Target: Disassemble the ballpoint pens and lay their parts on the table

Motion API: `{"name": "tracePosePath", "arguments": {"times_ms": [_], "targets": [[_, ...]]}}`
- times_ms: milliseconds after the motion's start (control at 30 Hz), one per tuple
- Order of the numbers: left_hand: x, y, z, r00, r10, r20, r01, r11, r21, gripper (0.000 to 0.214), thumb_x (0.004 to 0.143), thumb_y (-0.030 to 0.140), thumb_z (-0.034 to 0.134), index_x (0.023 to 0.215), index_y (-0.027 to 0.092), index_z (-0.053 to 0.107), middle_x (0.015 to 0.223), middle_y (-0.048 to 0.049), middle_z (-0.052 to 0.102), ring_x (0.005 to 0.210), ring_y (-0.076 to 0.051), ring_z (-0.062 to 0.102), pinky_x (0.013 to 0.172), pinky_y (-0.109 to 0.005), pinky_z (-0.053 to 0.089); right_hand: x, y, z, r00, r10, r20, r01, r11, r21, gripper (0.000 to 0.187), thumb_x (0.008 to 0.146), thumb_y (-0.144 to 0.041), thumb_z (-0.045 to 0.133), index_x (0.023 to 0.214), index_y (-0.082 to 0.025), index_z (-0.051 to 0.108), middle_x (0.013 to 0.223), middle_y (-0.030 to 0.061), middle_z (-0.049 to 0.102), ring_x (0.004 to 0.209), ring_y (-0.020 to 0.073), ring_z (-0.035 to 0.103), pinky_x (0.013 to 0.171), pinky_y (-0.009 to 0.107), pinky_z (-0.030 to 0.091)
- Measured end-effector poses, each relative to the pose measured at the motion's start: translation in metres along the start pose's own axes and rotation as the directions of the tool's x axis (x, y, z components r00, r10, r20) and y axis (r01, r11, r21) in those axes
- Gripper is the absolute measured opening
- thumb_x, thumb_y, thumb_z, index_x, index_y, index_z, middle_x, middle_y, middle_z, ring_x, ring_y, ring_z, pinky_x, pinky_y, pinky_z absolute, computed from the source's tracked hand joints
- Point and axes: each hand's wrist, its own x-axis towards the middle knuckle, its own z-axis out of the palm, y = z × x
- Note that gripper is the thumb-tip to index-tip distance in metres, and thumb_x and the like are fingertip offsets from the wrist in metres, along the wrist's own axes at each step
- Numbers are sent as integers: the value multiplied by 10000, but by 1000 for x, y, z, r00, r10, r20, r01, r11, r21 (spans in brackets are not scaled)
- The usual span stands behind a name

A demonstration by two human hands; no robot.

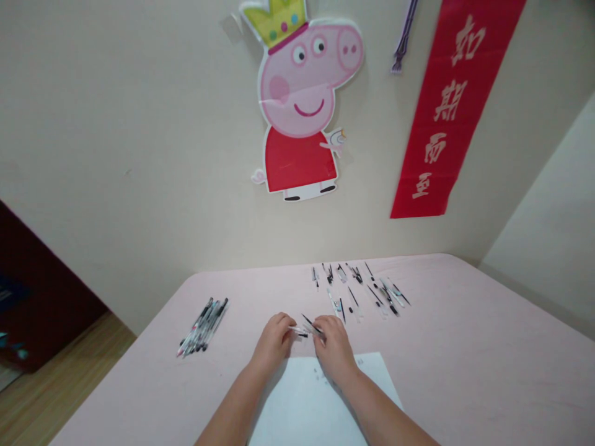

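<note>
My left hand (274, 342) and my right hand (333, 344) meet over the pink table (465, 347), just beyond a white sheet of paper (316, 402). Both hands are closed in a pinch on small pen parts (305, 328): a clear barrel piece at the left fingers and a thin black-tipped piece at the right fingers. The two pieces touch or nearly touch between the hands. A bundle of assembled pens (203, 326) lies to the left of my left hand.
Several loose pen parts (360, 288) are spread in rows at the far side of the table. A cartoon pig cutout (302, 99) and a red banner (453, 105) hang on the wall behind. Wooden floor (56, 384) shows at left.
</note>
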Motion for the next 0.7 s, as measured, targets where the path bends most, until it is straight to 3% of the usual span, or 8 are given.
{"name": "tracePosePath", "arguments": {"times_ms": [167,400,500,700], "targets": [[-2,5,1,991,64,115,-62,998,-17,267,700,32,524,829,206,681,969,-73,587,936,-193,552,818,-321,450,-2,5,2,998,53,-23,-54,997,-49,336,702,-49,488,973,-195,621,956,97,624,956,274,527,867,426,438],[-2,11,3,980,132,151,-149,984,101,213,753,116,581,865,245,708,955,-71,620,907,-207,563,799,-341,439,-1,5,4,997,65,37,-63,996,-67,342,746,-62,457,1020,-162,637,986,114,630,959,261,547,892,416,435],[-6,8,1,990,86,111,-94,993,71,271,761,114,558,967,243,677,952,-69,618,913,-206,562,810,-340,454,-2,4,5,996,62,60,-60,998,-37,346,763,-75,461,1052,-151,636,1030,125,629,988,254,552,912,401,433],[-23,-6,7,987,-157,-30,155,986,-66,435,674,69,543,1087,195,588,1056,-67,558,1011,-206,552,947,-412,433,-3,-5,6,988,40,148,-43,999,16,316,769,-95,498,1031,-177,653,1020,98,644,976,220,571,911,339,434]]}}
